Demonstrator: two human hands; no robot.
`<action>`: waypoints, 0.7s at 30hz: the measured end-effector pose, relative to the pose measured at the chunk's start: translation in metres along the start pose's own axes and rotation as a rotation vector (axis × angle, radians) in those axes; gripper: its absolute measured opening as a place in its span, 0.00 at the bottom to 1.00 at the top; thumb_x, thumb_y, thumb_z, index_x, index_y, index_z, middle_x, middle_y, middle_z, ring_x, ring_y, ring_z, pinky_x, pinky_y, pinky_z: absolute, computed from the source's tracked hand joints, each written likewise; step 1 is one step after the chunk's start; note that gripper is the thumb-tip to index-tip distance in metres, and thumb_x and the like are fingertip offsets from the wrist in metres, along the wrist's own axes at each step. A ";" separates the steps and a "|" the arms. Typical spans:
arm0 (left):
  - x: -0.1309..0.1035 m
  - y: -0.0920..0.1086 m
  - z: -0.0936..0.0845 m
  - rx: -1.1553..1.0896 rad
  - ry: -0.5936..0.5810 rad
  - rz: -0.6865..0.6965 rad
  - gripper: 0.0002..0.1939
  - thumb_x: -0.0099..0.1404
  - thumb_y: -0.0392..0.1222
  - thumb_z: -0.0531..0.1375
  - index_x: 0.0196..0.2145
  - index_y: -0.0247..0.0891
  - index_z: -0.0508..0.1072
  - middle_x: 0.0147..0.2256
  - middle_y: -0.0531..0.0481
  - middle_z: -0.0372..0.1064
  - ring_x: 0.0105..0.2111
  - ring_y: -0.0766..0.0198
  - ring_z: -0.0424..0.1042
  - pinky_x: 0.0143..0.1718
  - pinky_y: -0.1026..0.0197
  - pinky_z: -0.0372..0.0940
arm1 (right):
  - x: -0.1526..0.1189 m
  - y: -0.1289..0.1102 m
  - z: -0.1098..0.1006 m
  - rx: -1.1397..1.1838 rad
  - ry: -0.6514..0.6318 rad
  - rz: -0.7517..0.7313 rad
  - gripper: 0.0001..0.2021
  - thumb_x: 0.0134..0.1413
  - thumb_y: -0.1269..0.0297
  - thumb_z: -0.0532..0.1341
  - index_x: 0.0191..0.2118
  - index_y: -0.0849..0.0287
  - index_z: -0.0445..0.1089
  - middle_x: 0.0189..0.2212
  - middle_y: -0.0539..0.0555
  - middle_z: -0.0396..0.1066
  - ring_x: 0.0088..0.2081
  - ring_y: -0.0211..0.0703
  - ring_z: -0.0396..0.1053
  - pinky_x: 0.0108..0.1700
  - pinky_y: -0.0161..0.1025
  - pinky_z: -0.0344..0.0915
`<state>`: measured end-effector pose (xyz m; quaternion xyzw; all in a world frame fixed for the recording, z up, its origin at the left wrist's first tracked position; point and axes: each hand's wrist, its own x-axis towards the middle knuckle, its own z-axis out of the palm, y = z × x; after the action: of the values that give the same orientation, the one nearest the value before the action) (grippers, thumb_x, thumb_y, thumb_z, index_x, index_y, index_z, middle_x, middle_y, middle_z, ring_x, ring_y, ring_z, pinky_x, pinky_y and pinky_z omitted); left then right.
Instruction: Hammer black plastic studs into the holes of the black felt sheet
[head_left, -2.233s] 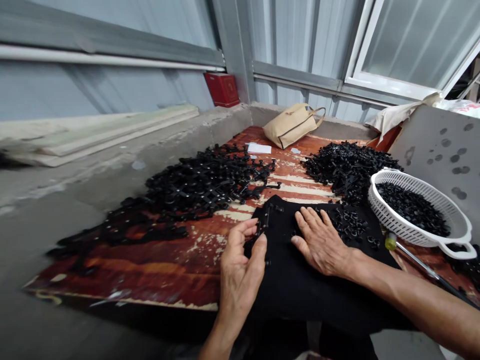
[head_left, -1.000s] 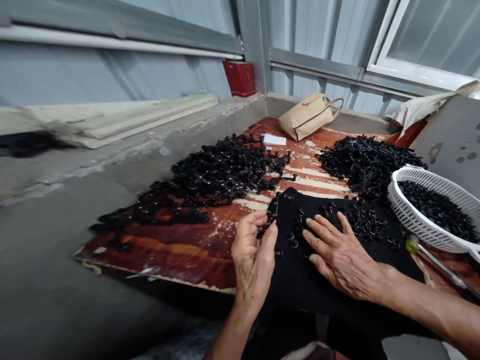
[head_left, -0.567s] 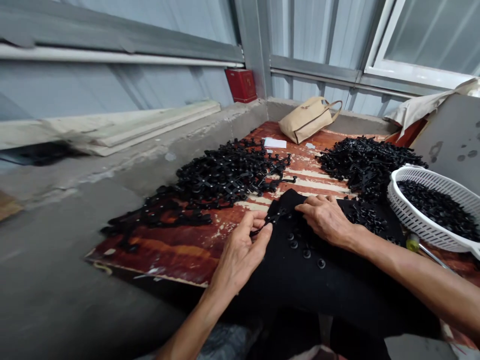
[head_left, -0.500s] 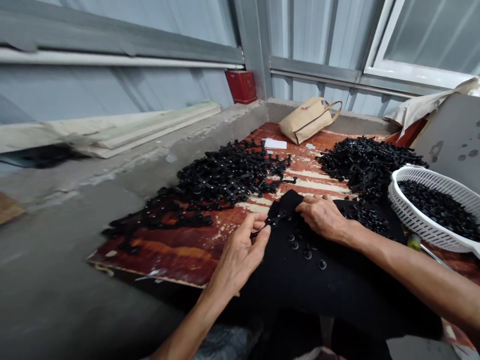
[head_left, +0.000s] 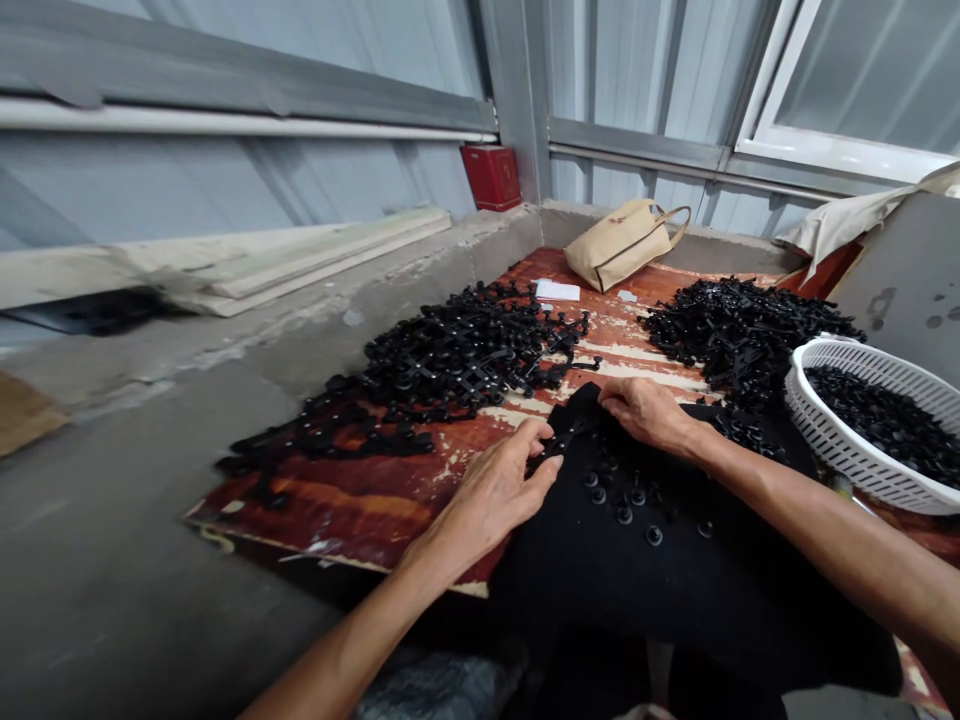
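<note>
One worn red-brown counter carries the heaps, tucked against a low concrete wall that probably stops spills. Black cloth spreads over its near edge, perhaps so small parts won't roll. Beyond it, the left heap and the right heap lie apart, likely to avoid mixing. A white basket stands at the right, its rim containing loose bits within reach; a tan bag sits at the far end, seemingly out of the way. The left hand has fingers nearly closed on a black strip, leaving its far end free over the cloth. The right hand bunches its fingers at the cloth's upper edge; what they grip, I cannot tell. Round-headed pegs lie loose on the cloth below both hands
</note>
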<state>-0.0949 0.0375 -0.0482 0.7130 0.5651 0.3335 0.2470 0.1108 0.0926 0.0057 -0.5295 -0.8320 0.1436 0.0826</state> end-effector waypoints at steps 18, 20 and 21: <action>-0.004 0.032 -0.022 -0.673 0.221 -0.218 0.30 0.49 0.53 0.67 0.48 0.39 0.68 0.50 0.40 0.67 0.47 0.53 0.71 0.40 0.52 0.71 | -0.040 -0.021 -0.003 0.748 0.014 -0.030 0.10 0.66 0.60 0.58 0.44 0.62 0.69 0.31 0.49 0.70 0.26 0.34 0.69 0.27 0.34 0.69; 0.000 0.034 -0.027 -0.845 -0.037 -0.369 0.25 0.49 0.55 0.67 0.40 0.37 0.73 0.41 0.41 0.72 0.38 0.55 0.74 0.34 0.55 0.71 | -0.044 -0.025 -0.003 0.791 0.010 -0.041 0.08 0.66 0.63 0.57 0.41 0.62 0.69 0.26 0.45 0.66 0.22 0.32 0.65 0.23 0.31 0.66; 0.002 0.035 -0.030 -0.891 -0.162 -0.402 0.23 0.48 0.56 0.68 0.35 0.36 0.74 0.36 0.42 0.74 0.34 0.56 0.74 0.31 0.57 0.70 | -0.046 -0.027 -0.003 0.803 -0.001 -0.052 0.07 0.65 0.65 0.57 0.40 0.62 0.69 0.23 0.44 0.63 0.21 0.31 0.63 0.22 0.30 0.64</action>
<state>-0.0949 0.0305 -0.0027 0.4384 0.4730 0.4321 0.6304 0.1082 0.0404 0.0176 -0.4336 -0.7229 0.4556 0.2861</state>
